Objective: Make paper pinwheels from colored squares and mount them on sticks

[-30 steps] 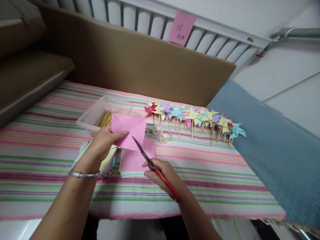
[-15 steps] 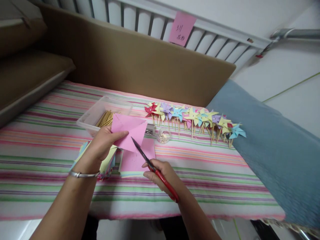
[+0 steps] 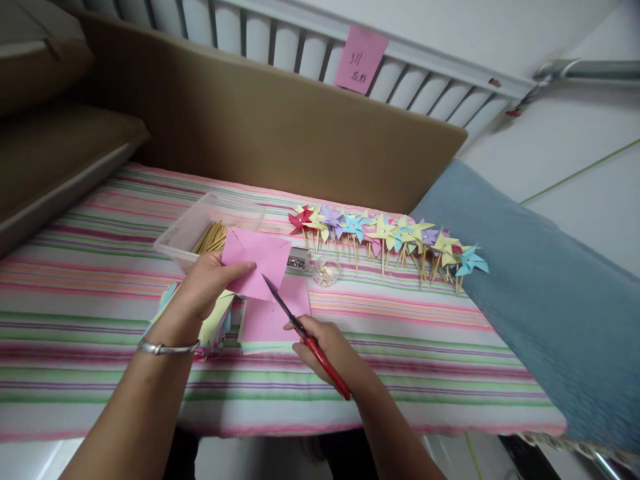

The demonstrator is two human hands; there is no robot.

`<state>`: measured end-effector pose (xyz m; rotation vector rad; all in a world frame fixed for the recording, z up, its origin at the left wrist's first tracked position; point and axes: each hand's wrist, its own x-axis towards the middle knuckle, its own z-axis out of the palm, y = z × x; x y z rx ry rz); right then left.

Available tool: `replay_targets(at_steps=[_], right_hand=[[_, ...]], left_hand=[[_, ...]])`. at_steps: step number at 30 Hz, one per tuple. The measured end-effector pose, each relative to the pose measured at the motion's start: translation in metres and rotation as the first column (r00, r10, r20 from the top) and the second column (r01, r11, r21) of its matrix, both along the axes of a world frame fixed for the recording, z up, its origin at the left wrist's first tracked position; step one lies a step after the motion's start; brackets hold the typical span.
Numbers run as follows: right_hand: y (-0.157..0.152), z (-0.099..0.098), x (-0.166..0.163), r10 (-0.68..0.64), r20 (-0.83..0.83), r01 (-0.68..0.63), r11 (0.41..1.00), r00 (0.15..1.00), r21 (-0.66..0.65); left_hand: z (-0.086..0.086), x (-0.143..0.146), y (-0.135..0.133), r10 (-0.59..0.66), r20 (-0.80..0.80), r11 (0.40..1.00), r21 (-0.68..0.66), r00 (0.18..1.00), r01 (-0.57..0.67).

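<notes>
My left hand (image 3: 213, 280) pinches a square of pink paper (image 3: 260, 250) by its left side, thumb on top. In my right hand (image 3: 330, 350) is a pair of scissors (image 3: 287, 310) with red handles and dark blades. The blades look closed, and their tip lies at the pink sheet, near its middle. Below that sheet, a stack of paper squares (image 3: 273, 323) with a pink one on top rests on the cloth. Partly hidden behind my left wrist lies a pile of coloured paper pieces (image 3: 217, 323).
A clear plastic box (image 3: 175, 237) holds thin wooden sticks (image 3: 211, 237). Beside it are a small box of metal bits (image 3: 299, 260) and a round clear tub (image 3: 327, 272). Paper pinwheels (image 3: 385, 230) on sticks line the back right of the striped cloth (image 3: 400, 373). Behind stands a brown board (image 3: 280, 127).
The scissors' handles have come closer together in my right hand. The pink sheet has shifted very slightly, still held by my left hand.
</notes>
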<state>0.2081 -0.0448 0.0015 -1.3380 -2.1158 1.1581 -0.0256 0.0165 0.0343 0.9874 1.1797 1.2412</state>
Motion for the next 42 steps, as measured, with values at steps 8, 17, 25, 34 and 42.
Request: replay_targets(at_steps=[8,17,25,34,42], right_hand=[[-0.015,-0.003,-0.001,-0.005,-0.006,0.005,1.0,1.0,-0.026],[-0.035,-0.014,0.089,-0.531,0.296,0.462,0.843,0.794,0.274],[-0.015,-0.015,0.155,-0.539,0.54,0.387,0.841,0.646,0.377],[0.03,0.024,0.007,-0.537,-0.346,0.532,0.838,0.77,-0.117],[0.052,-0.002,-0.04,-0.558,-0.645,0.409,0.827,0.522,-0.386]], left_hand=[[0.002,-0.002,0.002,0.089,-0.008,0.996,0.0,0.996,-0.089],[-0.001,0.01,-0.001,0.148,0.376,0.989,-0.034,0.915,-0.146],[-0.001,0.03,-0.004,0.193,0.702,0.979,-0.188,0.686,-0.083],[-0.001,0.051,-0.007,0.131,0.752,0.989,-0.147,0.646,-0.03],[-0.016,0.075,-0.003,0.002,0.669,0.989,-0.11,0.743,0.096]])
